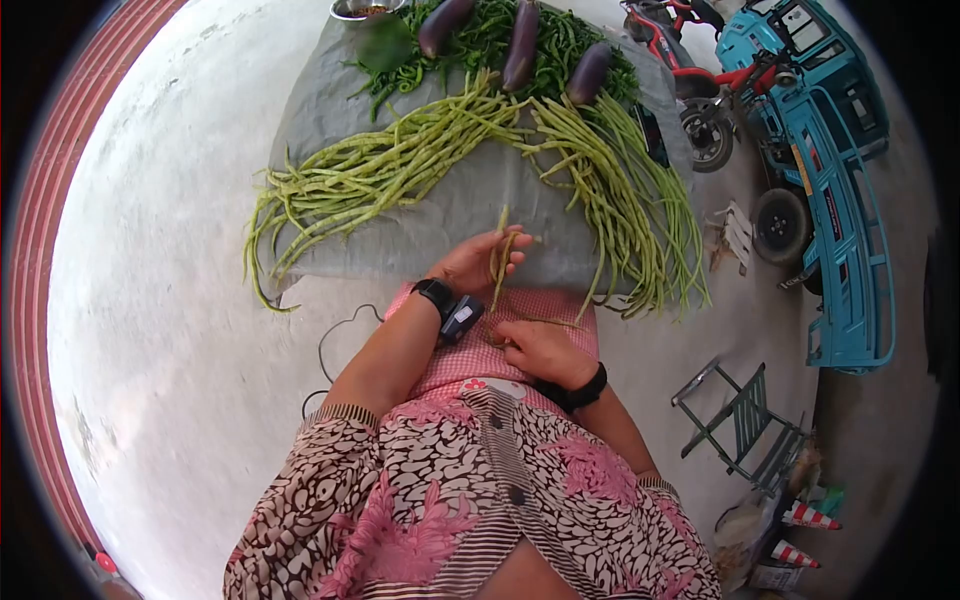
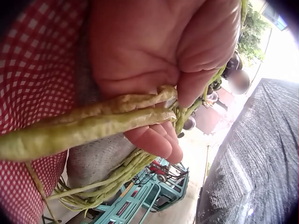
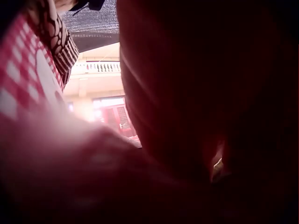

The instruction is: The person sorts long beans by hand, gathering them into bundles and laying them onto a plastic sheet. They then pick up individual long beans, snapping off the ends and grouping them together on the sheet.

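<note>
The left hand [image 1: 478, 262], palm up at the table's front edge, holds a few long green beans [image 1: 498, 262] between thumb and fingers. In the left wrist view two bean pieces [image 2: 88, 128] lie across that hand's fingers [image 2: 156, 140]. Over the checked apron [image 1: 450, 350], the right hand [image 1: 545, 352] has its fingers curled round a thin bean [image 1: 545, 320], partly hidden. The right wrist view is dark and blurred, with the hand [image 3: 187, 93] filling much of it. Two bundles of long beans [image 1: 390, 165] lie on the grey-covered table beyond.
Green peppers [image 1: 555, 60], several eggplants [image 1: 522, 45] and a metal bowl [image 1: 367, 8] are at the table's far side. A dark phone-like object [image 1: 651, 135] lies at the right edge. To the right stand a blue three-wheeler [image 1: 835, 220] and a folding stool [image 1: 745, 420]. A cable [image 1: 325, 350] hangs at left.
</note>
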A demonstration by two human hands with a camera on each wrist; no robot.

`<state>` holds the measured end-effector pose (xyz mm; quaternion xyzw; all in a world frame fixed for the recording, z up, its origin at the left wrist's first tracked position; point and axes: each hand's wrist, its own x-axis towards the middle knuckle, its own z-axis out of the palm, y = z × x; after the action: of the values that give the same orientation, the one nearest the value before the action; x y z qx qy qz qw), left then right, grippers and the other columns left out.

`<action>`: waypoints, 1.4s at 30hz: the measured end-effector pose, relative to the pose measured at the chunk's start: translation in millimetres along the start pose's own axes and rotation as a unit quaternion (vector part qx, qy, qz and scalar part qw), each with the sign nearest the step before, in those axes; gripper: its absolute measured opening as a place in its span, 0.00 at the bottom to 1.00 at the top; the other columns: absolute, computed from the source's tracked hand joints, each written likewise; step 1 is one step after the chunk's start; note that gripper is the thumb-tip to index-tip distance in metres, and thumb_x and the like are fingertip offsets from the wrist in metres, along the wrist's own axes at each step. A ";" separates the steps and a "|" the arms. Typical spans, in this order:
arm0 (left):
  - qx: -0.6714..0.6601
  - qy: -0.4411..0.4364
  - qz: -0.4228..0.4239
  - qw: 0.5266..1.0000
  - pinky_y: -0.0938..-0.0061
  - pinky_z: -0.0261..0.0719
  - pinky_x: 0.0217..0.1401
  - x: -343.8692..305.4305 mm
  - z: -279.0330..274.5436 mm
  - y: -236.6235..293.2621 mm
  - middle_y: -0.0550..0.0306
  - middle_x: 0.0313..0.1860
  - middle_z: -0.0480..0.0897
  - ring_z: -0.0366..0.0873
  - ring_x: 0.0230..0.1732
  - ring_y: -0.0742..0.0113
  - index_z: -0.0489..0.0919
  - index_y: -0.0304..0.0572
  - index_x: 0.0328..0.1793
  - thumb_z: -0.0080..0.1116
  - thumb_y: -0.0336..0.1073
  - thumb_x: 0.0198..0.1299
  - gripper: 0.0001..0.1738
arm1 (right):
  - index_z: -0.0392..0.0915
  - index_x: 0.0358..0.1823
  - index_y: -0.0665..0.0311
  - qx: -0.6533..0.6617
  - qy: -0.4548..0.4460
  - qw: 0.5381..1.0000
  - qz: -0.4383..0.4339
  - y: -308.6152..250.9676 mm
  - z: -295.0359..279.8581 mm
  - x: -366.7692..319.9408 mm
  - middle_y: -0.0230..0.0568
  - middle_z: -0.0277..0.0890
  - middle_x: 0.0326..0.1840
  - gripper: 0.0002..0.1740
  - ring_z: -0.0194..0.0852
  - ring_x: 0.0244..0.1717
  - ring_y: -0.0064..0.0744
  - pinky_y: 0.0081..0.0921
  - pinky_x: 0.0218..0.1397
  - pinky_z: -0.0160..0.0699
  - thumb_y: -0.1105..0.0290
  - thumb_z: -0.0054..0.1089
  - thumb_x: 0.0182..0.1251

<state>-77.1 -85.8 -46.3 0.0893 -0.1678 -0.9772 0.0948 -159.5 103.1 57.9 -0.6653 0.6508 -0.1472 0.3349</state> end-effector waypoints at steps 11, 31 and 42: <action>-0.082 -0.096 0.000 0.992 0.81 0.71 0.35 5.9 -12.6 -1.9 0.69 0.32 0.75 0.70 0.28 0.77 0.71 0.49 0.65 0.52 0.44 0.71 0.19 | 0.77 0.45 0.63 0.014 -0.015 0.998 0.060 14.2 -12.0 -24.5 0.48 0.78 0.37 0.13 0.79 0.39 0.46 0.36 0.43 0.76 0.68 0.56 0.61; -0.047 -0.010 0.005 0.999 0.70 0.77 0.48 -2.5 -4.0 1.6 0.59 0.44 0.81 0.78 0.45 0.64 0.75 0.51 0.59 0.50 0.43 0.72 0.14 | 0.78 0.49 0.61 -0.207 0.304 0.904 0.217 122.9 -78.8 76.0 0.45 0.76 0.48 0.17 0.75 0.50 0.50 0.47 0.50 0.76 0.65 0.65 0.60; -0.063 -0.016 0.003 0.998 0.60 0.77 0.64 3.0 -1.0 -1.9 0.52 0.68 0.74 0.75 0.64 0.51 0.70 0.47 0.62 0.48 0.44 0.73 0.17 | 0.78 0.42 0.57 -0.036 0.249 0.965 0.073 2.9 -29.7 23.9 0.47 0.81 0.33 0.12 0.80 0.35 0.52 0.42 0.36 0.77 0.58 0.61 0.65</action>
<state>-80.1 -85.0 -48.3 0.0668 -0.1081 -0.9868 0.1002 -177.9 72.8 72.1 -0.5697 0.7654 -0.2603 0.1480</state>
